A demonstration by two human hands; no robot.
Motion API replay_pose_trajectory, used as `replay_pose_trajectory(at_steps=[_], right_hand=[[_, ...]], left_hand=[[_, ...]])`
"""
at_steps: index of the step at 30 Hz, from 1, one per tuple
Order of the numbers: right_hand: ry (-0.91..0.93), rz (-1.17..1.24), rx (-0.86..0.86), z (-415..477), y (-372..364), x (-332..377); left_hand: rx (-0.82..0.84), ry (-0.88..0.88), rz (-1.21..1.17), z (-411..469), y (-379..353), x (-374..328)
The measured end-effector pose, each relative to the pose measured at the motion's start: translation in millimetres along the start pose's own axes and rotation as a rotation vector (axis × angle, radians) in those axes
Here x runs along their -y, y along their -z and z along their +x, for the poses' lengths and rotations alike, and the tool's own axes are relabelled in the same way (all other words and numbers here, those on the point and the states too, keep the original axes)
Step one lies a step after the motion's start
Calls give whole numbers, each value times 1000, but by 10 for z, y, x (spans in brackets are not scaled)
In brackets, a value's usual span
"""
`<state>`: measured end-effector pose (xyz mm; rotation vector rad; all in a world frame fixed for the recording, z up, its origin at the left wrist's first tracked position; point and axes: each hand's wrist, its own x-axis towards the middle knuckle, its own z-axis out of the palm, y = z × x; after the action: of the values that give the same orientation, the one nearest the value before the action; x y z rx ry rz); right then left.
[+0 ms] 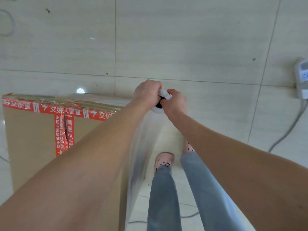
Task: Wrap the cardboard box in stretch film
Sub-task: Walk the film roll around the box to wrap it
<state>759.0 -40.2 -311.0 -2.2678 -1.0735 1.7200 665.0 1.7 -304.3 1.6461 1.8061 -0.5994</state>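
Cardboard box (33,135) is standing on the tiled floor (200,47), down and to the left of both hands, its top sealed with red printed tape (65,130). The left hand (147,93) and right hand (175,101) are meeting at arm's length in front of the person, both closed around the top end of a stretch film roll (158,109). The roll is being held upright, so only its white end and dark core hole are showing between the two fists. The left hand is curling over the top from the far side; the right hand is gripping from the near side, knuckles touching or nearly touching the left.

Both arms are reaching forward almost straight, wrists angled inward toward each other. Holding the roll vertical probably lets the film pay out in a tall sheet level with the box's side.

Below the hands, a clear sheet of film (143,147) is hanging down and running back toward the near right corner of the box, glinting and slightly wrinkled. It appears to be lying against that side, so wrapping seems under way.

Further below the hands, the person's feet in pink shoes (164,160) and jeans are standing just right of the box. Far to the right, a white device (302,77) with a cable is sitting on the floor.
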Motion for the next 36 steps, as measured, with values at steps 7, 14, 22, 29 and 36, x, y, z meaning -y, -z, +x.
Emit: replay_pose_trajectory(at_steps=[7,14,22,29,36], right_hand=[[45,-71,30,80,-45,407],[59,57,89,85,-173,469],[56,-21,83,168,-184,554],[26,-97,79,241,-277,662],[-65,-112,14,354,-399,936]], left_hand=[[-90,145,-28,82,163,261],[-90,183,-49,145,224,495],[-65,182,-115,182,244,518],[2,203,-194,196,291,640],[48,301,-349,278,399,864]])
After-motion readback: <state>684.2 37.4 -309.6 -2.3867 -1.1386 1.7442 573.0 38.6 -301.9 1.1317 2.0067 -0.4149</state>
